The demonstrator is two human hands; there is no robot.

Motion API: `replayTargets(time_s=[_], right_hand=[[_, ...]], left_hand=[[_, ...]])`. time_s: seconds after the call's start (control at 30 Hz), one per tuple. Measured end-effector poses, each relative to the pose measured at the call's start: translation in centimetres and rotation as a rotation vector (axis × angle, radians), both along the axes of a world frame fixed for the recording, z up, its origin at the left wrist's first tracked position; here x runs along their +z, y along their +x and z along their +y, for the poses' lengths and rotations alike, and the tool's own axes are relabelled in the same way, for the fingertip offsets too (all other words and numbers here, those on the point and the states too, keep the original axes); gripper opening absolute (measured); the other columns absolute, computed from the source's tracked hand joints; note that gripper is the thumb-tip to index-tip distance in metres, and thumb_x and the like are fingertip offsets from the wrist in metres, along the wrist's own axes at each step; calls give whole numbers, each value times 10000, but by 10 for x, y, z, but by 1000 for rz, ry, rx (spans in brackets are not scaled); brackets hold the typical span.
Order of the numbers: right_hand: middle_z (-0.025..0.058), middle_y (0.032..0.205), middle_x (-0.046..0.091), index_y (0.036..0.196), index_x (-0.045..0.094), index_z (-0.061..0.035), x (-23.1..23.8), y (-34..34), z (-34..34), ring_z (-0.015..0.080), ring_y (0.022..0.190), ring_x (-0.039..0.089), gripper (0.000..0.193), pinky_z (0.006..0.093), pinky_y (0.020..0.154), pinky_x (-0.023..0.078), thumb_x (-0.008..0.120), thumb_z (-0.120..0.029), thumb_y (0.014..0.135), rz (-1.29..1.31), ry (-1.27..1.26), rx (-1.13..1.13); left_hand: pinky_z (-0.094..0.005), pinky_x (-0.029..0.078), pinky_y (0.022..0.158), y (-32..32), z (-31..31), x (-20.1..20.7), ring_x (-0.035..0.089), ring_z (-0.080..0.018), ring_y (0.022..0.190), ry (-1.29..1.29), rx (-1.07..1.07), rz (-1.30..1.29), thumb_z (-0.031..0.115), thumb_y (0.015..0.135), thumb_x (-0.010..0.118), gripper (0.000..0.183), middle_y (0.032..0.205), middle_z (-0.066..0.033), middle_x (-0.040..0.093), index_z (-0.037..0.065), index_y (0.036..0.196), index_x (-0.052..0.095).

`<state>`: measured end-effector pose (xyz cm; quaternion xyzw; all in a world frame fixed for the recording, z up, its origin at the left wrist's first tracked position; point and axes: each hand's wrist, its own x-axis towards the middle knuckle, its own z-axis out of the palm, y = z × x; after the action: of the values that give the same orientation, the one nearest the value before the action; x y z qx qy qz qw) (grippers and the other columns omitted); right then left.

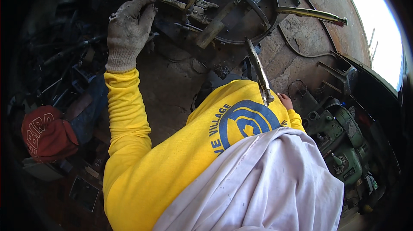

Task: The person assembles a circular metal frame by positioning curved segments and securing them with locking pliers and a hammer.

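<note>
Left glove point(129, 31) has its fingertips curled up at the outer end of the near locking pliers point(174, 2); looks like contact, but can't tell if I'm pinching the handle or just resting there. Right hand point(285, 100) is bare and mostly hidden past my yellow shirt point(172, 145); can't tell whether it's clenched, loose or on something. The pliers sit at the top, beside the curved metal hoop point(258, 39) and the straight bar point(211, 34), head end toward the bar. Two more locking pliers meet the hoop's edge: one pointing right point(314, 14), one toward me point(259, 71). How I'd handle it: wrap the whole palm round the handle, not fingertips only, since the glove looks thick and dulls feel. Seat the bite square before loading it; skewed, I'd expect it to slip. Fingers clear of the pinch side. Steady the hoop so a tug on one handle doesn't rack the others. Mind the handle pointing my way, and tuck the loose pale cloth point(266, 179); either could snag.
</note>
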<state>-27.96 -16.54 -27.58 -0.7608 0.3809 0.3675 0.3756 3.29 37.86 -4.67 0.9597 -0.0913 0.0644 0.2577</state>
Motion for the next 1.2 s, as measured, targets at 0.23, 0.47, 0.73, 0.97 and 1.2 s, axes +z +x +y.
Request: replayTargets(time_s=[0.23,0.47,0.73,0.97,1.2], right_hand=[[133,1028,735,1141,708,-1,6,1,0,210,936,678,463,320,843,506,680,-410,925,-23,-22,18],[142,1049,737,1145,708,-2,9,4,12,216,951,683,449,327,846,510,666,-395,931,-56,3,-37],[116,987,732,1118,706,13,5,-14,8,196,890,676,442,310,819,512,672,-388,934,-118,11,-87],[32,846,655,1090,675,12,8,8,-17,126,736,591,341,258,717,487,677,-303,960,-206,247,-365],[14,904,641,1111,668,5,169,146,0,112,865,591,312,262,811,480,629,-285,1005,-1025,123,-158]], left_hand=[[-401,537,923,60,-21,-22,674,-336,1064,187,3,198,367,909,671,441,1192,-158,688,79,1242,644],[-401,501,985,128,-39,-31,651,-352,1127,437,-77,510,481,745,806,802,1173,-156,710,85,1387,537],[-417,466,1059,133,-21,-66,612,-334,1199,326,-13,377,470,849,689,640,1276,-168,650,148,1384,551],[-211,496,620,80,-4,-1,586,-54,718,-653,100,495,235,914,630,424,1109,-99,705,51,1295,589],[-227,512,704,-49,19,83,621,-133,732,-1256,6,443,200,884,676,445,1077,-217,688,-22,1259,588]])
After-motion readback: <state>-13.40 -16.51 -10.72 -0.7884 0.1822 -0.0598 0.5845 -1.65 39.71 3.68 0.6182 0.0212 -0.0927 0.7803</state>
